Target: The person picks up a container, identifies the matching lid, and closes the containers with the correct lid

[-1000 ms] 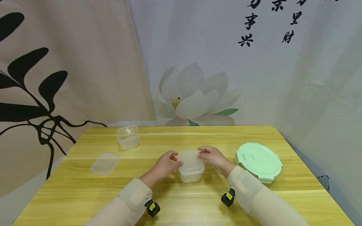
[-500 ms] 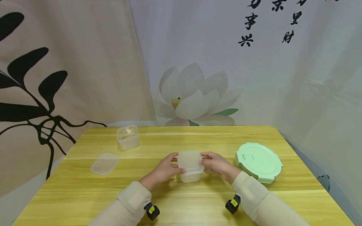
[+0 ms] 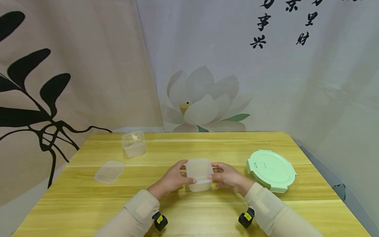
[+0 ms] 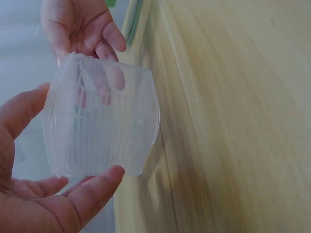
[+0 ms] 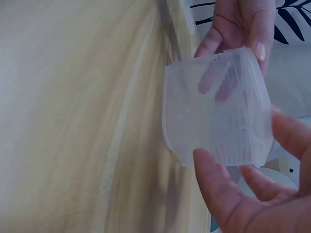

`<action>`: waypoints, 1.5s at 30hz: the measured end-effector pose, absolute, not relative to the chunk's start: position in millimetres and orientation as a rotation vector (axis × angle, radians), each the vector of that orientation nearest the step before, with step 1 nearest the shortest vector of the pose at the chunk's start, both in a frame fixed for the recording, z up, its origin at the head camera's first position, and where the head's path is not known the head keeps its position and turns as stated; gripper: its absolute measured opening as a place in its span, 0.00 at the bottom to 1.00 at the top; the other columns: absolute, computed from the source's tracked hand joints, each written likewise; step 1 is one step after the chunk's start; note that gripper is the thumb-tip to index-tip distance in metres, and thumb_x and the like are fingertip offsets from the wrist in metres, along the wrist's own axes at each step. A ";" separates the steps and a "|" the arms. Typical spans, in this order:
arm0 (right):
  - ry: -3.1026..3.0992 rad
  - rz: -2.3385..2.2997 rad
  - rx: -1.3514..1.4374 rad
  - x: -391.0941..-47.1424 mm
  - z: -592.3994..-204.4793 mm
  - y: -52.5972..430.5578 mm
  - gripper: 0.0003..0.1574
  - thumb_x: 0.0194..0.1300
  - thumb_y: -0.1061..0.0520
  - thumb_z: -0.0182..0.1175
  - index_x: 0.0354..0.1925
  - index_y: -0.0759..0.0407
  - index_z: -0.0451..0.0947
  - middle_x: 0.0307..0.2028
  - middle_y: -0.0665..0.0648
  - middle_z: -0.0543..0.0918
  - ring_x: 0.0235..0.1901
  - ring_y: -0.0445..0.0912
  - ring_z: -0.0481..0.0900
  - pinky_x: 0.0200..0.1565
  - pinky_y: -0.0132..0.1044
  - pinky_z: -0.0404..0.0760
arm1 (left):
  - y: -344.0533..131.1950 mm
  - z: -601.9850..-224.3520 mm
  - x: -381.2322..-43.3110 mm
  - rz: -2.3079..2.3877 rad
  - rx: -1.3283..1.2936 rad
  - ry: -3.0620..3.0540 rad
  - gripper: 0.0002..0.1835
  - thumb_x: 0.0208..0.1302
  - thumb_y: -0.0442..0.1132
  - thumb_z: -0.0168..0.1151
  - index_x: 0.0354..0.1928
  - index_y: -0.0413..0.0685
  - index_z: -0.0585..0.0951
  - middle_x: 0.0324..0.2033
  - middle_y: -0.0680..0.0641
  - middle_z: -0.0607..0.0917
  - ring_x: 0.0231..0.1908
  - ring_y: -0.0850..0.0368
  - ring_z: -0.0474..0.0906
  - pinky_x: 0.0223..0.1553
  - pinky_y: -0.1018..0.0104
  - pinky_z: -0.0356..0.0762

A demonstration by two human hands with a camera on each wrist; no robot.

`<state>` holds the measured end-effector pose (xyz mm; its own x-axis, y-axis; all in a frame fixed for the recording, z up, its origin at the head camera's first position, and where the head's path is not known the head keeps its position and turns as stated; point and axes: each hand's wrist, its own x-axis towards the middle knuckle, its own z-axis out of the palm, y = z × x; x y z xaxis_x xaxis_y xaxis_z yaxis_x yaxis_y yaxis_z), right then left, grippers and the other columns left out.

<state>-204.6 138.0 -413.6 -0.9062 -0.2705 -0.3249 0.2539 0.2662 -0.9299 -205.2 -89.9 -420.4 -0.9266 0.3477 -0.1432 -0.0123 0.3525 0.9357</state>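
Gripping opposite sides of a translucent, square plastic box (image 3: 199, 171), left hand (image 3: 171, 177) and right hand (image 3: 231, 177) each hold it between thumb and fingers, midway across a yellow wood-grained surface (image 3: 201, 214); to the left, a flat translucent lid (image 3: 109, 171) near an open clear plastic tub (image 3: 136, 151); to the right, a round mint-green lidded container (image 3: 270, 169)

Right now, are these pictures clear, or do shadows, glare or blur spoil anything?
Head view: mostly sharp, soft shadows on the table below the left hand and right hand, bright glints in the far container; left wrist view: hazy, edges of the held box soft, a dim shadow beside it; right wrist view: also hazy, table grain soft.
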 end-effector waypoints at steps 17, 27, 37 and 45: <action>2.178 -1.667 -0.070 -199.1 -418.3 139.0 0.40 0.64 0.59 0.64 0.69 0.67 0.60 0.60 0.68 0.71 0.45 0.48 0.79 0.38 0.45 0.83 | -91.2 -418.3 -209.3 1.580 0.353 2.281 0.48 0.53 0.32 0.73 0.71 0.33 0.55 0.58 0.32 0.71 0.54 0.39 0.76 0.46 0.52 0.81; 2.210 -1.659 0.007 -200.7 -413.8 133.6 0.41 0.62 0.56 0.65 0.69 0.62 0.61 0.62 0.66 0.71 0.50 0.52 0.77 0.44 0.48 0.80 | -84.3 -418.5 -208.2 1.603 0.332 2.269 0.52 0.56 0.39 0.72 0.74 0.36 0.49 0.65 0.32 0.66 0.58 0.37 0.71 0.50 0.46 0.78; 2.313 -1.616 -0.018 -209.2 -409.5 127.4 0.38 0.65 0.56 0.62 0.71 0.56 0.62 0.63 0.69 0.68 0.56 0.62 0.73 0.48 0.56 0.78 | -84.4 -419.3 -212.8 1.582 0.388 2.309 0.51 0.55 0.39 0.73 0.73 0.35 0.50 0.63 0.33 0.68 0.56 0.38 0.73 0.49 0.46 0.78; 2.338 -1.583 0.030 -215.5 -410.2 125.4 0.29 0.71 0.52 0.53 0.68 0.55 0.66 0.62 0.67 0.71 0.59 0.62 0.71 0.51 0.58 0.77 | -85.7 -419.8 -212.7 1.570 0.390 2.315 0.50 0.55 0.40 0.72 0.73 0.35 0.52 0.65 0.32 0.66 0.58 0.35 0.71 0.50 0.46 0.78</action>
